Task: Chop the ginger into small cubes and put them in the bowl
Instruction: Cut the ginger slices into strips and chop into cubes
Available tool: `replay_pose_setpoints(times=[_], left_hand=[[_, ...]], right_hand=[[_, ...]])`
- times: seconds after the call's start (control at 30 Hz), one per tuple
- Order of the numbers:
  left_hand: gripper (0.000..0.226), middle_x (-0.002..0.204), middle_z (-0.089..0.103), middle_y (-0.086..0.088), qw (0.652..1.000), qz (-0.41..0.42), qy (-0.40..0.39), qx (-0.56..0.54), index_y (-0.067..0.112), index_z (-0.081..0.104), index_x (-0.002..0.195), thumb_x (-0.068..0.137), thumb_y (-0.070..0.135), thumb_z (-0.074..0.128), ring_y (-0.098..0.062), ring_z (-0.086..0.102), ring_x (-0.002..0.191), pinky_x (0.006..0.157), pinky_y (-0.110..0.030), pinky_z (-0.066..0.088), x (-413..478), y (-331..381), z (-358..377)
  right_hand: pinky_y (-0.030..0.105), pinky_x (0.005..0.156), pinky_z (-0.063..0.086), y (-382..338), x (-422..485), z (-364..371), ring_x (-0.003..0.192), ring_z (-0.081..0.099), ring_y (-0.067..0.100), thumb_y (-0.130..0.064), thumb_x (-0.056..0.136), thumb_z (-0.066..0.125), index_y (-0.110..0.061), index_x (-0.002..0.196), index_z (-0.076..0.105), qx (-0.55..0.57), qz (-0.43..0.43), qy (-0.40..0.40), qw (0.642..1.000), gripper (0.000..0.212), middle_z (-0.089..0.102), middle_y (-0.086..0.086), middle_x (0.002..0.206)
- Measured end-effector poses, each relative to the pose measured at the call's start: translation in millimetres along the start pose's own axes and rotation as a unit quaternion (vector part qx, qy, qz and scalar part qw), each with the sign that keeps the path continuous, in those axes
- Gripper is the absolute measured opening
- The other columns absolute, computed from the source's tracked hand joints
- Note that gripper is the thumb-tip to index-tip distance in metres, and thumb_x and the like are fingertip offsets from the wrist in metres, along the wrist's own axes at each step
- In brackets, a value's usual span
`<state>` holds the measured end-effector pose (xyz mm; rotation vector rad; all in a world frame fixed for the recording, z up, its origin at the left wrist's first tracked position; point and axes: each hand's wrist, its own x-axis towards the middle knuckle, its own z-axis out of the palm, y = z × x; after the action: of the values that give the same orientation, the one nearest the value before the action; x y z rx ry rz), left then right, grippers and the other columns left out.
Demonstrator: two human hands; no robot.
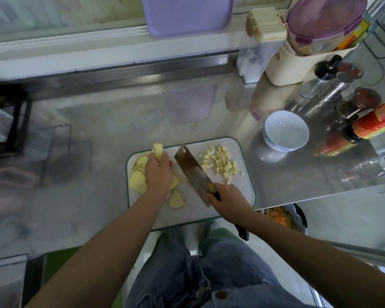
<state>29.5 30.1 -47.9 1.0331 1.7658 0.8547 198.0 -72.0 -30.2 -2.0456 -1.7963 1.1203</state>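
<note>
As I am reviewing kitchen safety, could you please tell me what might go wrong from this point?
The cleaver in the right hand is angled close to the left hand holding ginger slices; a slip could nick fingers. The cutting board sits at the front edge of the counter and might slide off.

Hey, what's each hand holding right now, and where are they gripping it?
The left hand pinches a few ginger slices by their lower ends; the right hand grips the cleaver by its handle.
</note>
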Motion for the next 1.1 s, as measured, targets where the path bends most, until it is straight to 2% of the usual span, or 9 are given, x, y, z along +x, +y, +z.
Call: replay_pose_setpoints(times=[0.17, 0.3, 0.37, 0.5, 0.7, 0.8, 0.93, 1.03, 1.1], left_hand=[[0.025, 0.075, 0.055, -0.01, 0.999, 0.018, 0.005, 0.03, 0.009, 0.046, 0.083, 0.1, 0.027, 0.046, -0.024, 0.052, 0.072, 0.068, -0.037, 0.041, -9.9, -3.1, -6.7], [0.03, 0.091, 0.062, -0.023, 0.998, 0.025, -0.011, 0.065, 0.0, 0.052, 0.096, 0.099, 0.029, 0.047, -0.035, 0.059, 0.087, 0.081, -0.044, 0.047, -15.8, -3.0, -6.9], [0.027, 0.084, 0.063, -0.016, 0.996, 0.033, -0.028, 0.073, 0.002, 0.053, 0.093, 0.099, 0.028, 0.048, -0.035, 0.06, 0.085, 0.078, -0.043, 0.047, -17.4, -3.2, -6.2], [0.021, 0.07, 0.054, 0.003, 0.993, 0.051, -0.044, 0.099, 0.009, 0.048, 0.088, 0.1, 0.027, 0.047, -0.02, 0.053, 0.07, 0.064, -0.029, 0.036, -21.4, -2.7, -4.8], [0.022, 0.092, 0.063, -0.015, 0.989, 0.056, -0.06, 0.121, 0.006, 0.051, 0.099, 0.099, 0.027, 0.045, -0.022, 0.055, 0.075, 0.069, -0.037, 0.045, -24.2, -2.8, -0.4], [0.025, 0.092, 0.063, -0.016, 0.985, 0.061, -0.076, 0.144, 0.002, 0.053, 0.099, 0.099, 0.026, 0.046, -0.021, 0.054, 0.073, 0.065, -0.034, 0.042, -25.2, -2.3, 1.3], [0.027, 0.089, 0.061, -0.017, 0.972, 0.074, -0.103, 0.197, 0.001, 0.053, 0.102, 0.099, 0.026, 0.046, -0.028, 0.056, 0.079, 0.067, -0.035, 0.039, -26.7, -2.6, 4.4], [0.028, 0.093, 0.06, -0.017, 0.955, 0.101, -0.111, 0.258, 0.001, 0.053, 0.105, 0.099, 0.027, 0.046, -0.031, 0.057, 0.086, 0.071, -0.038, 0.041, -27.9, -2.6, 7.2], [0.029, 0.1, 0.059, -0.016, 0.936, 0.127, -0.117, 0.307, 0.001, 0.053, 0.109, 0.098, 0.028, 0.047, -0.03, 0.057, 0.093, 0.076, -0.038, 0.042, -27.7, -3.7, 8.5]], right_hand=[[0.034, 0.063, 0.048, 1.1, -6.8, 10.4, 0.067, 0.06, 0.024, -0.029, 0.096, 0.048, -0.008, 0.084, 0.059, -0.025, -0.002, -0.014, 1.0, 0.026, 0.063, 0.01, 0.075], [0.036, 0.06, 0.046, 11.7, -1.3, 1.8, 0.064, 0.057, 0.028, -0.027, 0.094, 0.05, -0.011, 0.077, 0.053, -0.032, 0.016, 0.031, 0.999, 0.024, 0.059, 0.011, 0.069], [0.037, 0.06, 0.045, 18.6, 6.0, -8.0, 0.065, 0.056, 0.031, -0.025, 0.094, 0.051, -0.01, 0.074, 0.05, -0.025, 0.04, 0.062, 0.997, 0.025, 0.056, 0.012, 0.068], [0.036, 0.06, 0.047, 26.1, 13.4, -20.5, 0.061, 0.054, 0.027, -0.025, 0.094, 0.05, -0.012, 0.07, 0.049, -0.017, 0.069, 0.092, 0.993, 0.027, 0.054, 0.008, 0.064], [0.032, 0.056, 0.04, 12.1, 8.2, -1.5, 0.057, 0.049, 0.023, -0.025, 0.094, 0.052, -0.01, 0.073, 0.052, -0.019, 0.015, 0.052, 0.998, 0.025, 0.051, 0.006, 0.061], [0.033, 0.056, 0.042, 21.4, 8.8, -5.2, 0.058, 0.052, 0.025, -0.024, 0.094, 0.051, -0.007, 0.073, 0.054, -0.023, 0.042, 0.054, 0.997, 0.027, 0.055, 0.009, 0.064], [0.023, 0.045, 0.031, 38.0, 6.6, -23.0, 0.05, 0.045, 0.014, -0.022, 0.093, 0.052, -0.02, 0.062, 0.041, 0.002, 0.095, 0.099, 0.991, 0.033, 0.048, 0.0, 0.057], [0.031, 0.053, 0.039, 28.9, 6.5, -17.6, 0.057, 0.05, 0.023, -0.024, 0.092, 0.053, -0.012, 0.067, 0.048, 0.009, 0.075, 0.081, 0.994, 0.029, 0.051, 0.006, 0.061], [0.033, 0.055, 0.039, 19.4, 6.5, -8.1, 0.055, 0.047, 0.019, -0.027, 0.092, 0.053, -0.017, 0.064, 0.046, 0.008, 0.051, 0.06, 0.997, 0.031, 0.048, 0.002, 0.058]])
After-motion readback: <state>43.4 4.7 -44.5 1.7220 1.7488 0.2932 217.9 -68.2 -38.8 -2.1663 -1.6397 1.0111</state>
